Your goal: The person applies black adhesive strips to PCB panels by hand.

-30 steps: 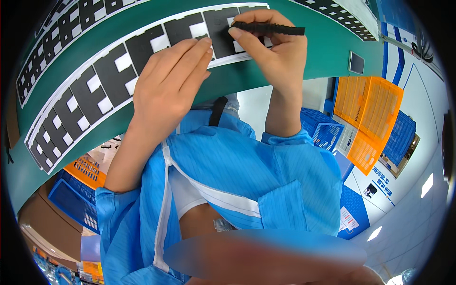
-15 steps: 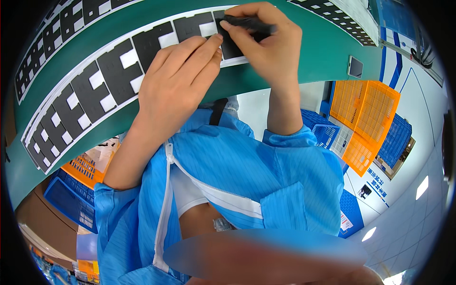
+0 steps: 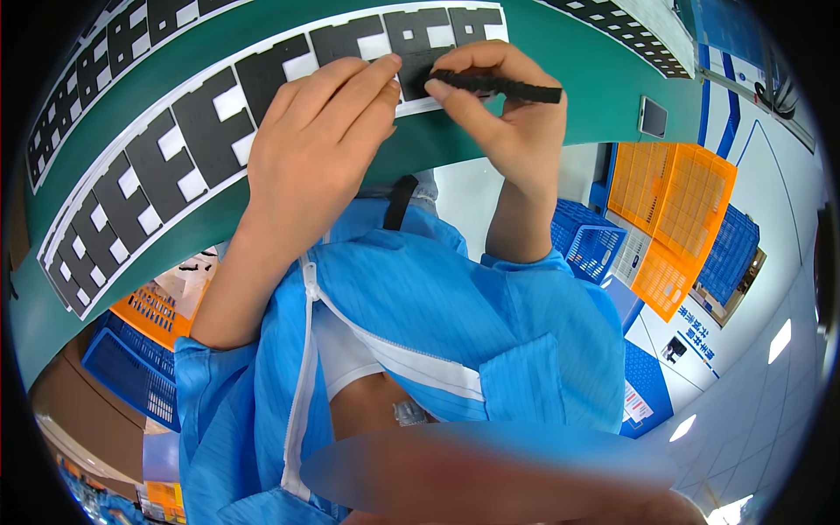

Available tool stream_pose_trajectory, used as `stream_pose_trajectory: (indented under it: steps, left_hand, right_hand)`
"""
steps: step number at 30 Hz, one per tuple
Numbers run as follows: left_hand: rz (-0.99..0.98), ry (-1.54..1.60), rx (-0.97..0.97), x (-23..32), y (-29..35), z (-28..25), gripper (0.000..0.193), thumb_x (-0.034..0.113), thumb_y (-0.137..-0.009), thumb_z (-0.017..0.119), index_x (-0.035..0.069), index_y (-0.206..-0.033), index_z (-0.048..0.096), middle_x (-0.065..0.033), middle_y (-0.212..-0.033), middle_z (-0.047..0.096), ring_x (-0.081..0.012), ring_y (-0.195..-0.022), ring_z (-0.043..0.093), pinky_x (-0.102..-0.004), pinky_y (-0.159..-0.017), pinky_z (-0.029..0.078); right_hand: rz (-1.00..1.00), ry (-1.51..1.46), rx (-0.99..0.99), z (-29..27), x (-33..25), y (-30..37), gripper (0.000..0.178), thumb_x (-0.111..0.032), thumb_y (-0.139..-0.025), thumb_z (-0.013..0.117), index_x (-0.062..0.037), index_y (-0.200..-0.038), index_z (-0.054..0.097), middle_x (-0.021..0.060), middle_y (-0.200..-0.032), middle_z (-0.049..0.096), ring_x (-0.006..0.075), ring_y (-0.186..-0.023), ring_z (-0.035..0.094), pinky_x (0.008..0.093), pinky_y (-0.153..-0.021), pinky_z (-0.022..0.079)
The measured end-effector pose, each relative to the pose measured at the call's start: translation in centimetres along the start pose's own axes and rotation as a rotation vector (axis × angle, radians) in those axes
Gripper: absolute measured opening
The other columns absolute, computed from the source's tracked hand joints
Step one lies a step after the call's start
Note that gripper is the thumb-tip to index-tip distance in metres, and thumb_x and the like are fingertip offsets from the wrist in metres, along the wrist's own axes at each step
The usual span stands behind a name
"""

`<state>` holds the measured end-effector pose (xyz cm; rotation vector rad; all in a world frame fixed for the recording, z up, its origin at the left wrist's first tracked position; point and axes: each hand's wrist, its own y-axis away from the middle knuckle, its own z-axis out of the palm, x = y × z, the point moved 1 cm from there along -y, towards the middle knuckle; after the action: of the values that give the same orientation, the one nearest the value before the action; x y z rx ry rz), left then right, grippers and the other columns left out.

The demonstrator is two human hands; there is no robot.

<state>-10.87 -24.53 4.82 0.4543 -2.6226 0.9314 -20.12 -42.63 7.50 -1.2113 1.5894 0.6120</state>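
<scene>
black foam strip (image 3: 499, 85), narrow and matte with a notched edge, sits pinched between the thumb and fingers of the right hand (image 3: 512, 118), held level just above the near edge of the green work mat (image 3: 542, 61). beside it lies a long white backing sheet (image 3: 219, 131) carrying a row of flat black foam cut-outs with square windows, curving across the mat from the lower left to the top middle. the left hand (image 3: 319, 140) lies flat on that sheet, fingers together and stretched out, gripping nothing, its fingertips pressing the black piece next to the strip. a second strip of patterned cut-outs (image 3: 105, 61) runs along the far left of the mat. both forearms come out of blue smock sleeves (image 3: 437, 306). orange slotted crates (image 3: 687, 210) and blue mesh crates (image 3: 586, 241) stand on the pale floor at right, well apart from the hands.
</scene>
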Motion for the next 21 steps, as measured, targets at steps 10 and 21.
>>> stream_pose_trajectory:
  steps: [10,21]
  left_hand:
    - [-0.013,0.023,0.006,-0.04,0.11,0.04,0.035,0.010,-0.072,0.078,0.002,-0.105,0.072,-0.0066,-0.123,0.071,-0.0235,-0.113,0.065,-0.0342,-0.088,0.053]
    - [-0.006,0.033,-0.003,0.07,-0.08,0.00,0.034,0.011,-0.074,0.077,0.002,-0.106,0.072,-0.0059,-0.123,0.070,-0.0235,-0.114,0.065,-0.0346,-0.089,0.052]
  right_hand:
    - [0.152,-0.219,0.097,0.13,0.12,0.12,0.018,0.001,-0.080,0.080,-0.0010,-0.098,0.074,0.0040,-0.089,0.075,0.0096,-0.079,0.068,0.0227,-0.071,0.053]
    - [-0.022,0.143,0.050,0.68,0.27,0.08,0.020,0.002,-0.082,0.081,-0.0007,-0.100,0.073,0.0041,-0.092,0.074,0.0092,-0.081,0.068,0.0225,-0.071,0.053]
